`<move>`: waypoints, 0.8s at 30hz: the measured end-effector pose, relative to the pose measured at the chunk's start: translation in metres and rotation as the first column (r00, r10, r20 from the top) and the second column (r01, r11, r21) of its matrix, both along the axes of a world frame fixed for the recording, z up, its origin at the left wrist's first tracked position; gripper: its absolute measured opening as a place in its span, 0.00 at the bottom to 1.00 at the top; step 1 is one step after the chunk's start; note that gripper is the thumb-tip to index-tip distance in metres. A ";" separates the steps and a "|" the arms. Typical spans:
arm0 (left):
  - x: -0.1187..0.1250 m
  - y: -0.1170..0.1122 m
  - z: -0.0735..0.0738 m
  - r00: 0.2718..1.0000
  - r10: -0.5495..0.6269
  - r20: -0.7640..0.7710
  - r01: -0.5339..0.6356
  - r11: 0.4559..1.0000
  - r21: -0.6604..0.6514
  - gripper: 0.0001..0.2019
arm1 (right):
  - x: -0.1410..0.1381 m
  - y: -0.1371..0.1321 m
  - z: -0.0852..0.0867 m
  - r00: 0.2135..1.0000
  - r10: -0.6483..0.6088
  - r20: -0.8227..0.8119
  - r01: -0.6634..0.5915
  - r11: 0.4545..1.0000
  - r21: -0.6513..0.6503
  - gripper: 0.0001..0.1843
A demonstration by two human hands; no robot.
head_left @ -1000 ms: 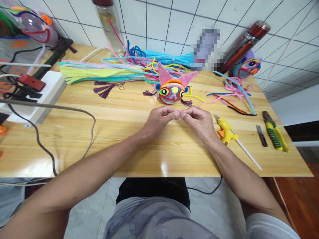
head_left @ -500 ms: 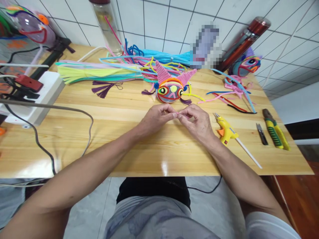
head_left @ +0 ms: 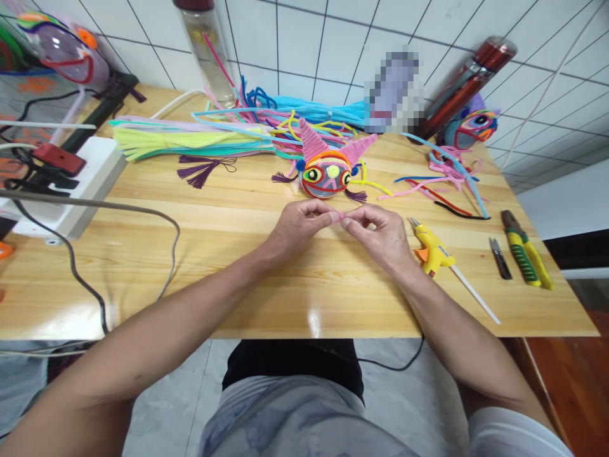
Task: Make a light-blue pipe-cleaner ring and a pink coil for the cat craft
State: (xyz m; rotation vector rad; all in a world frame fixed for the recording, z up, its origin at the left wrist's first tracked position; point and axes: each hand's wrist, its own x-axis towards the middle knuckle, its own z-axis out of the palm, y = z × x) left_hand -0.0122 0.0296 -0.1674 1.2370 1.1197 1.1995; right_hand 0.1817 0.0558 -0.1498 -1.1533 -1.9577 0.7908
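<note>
Between my fingertips is a short pink pipe cleaner piece [head_left: 341, 216], mostly hidden. My left hand [head_left: 304, 227] pinches it from the left, thumb against forefinger. My right hand [head_left: 378, 231] grips it from the other side, the fingertips of both hands nearly meeting. Just behind them sits a round ornament [head_left: 326, 172] with a face of coloured pipe cleaners, two pink cone horns and dark purple tassels at its sides. A loose purple tassel [head_left: 202, 170] lies to its left.
Bundled pipe cleaners [head_left: 190, 136] lie along the back. At right are a yellow glue gun [head_left: 435, 251], small snips [head_left: 500, 259], pliers [head_left: 521, 247] and loose pipe cleaner scraps [head_left: 450, 168]. A red flask [head_left: 471, 86] and a glass bottle [head_left: 202, 51] stand behind; a power strip [head_left: 90, 184] is at left.
My hands keep their pinch on the pink piece at almost the same spot, with only slight finger movement. The whole view has shifted slightly.
</note>
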 end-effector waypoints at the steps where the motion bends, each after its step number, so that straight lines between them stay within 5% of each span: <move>1: 0.001 0.000 0.000 1.000 0.009 0.014 -0.009 1.000 -0.003 0.13 | -0.001 -0.001 0.000 1.000 -0.003 -0.013 0.003 0.999 -0.036 0.09; 13: 0.010 -0.004 -0.007 0.993 0.050 0.103 -0.044 0.997 -0.062 0.14 | -0.003 -0.001 -0.002 0.988 -0.037 -0.150 0.000 0.972 -0.234 0.12; 18: 0.005 -0.003 -0.006 0.999 -0.051 -0.017 0.050 0.998 -0.036 0.16 | -0.002 0.000 0.000 0.999 -0.020 -0.032 0.019 0.999 -0.051 0.07; 24: 0.000 -0.001 0.006 0.946 0.011 -0.325 0.038 0.989 0.143 0.06 | 0.000 -0.001 -0.003 0.990 0.051 0.131 -0.082 0.967 0.240 0.07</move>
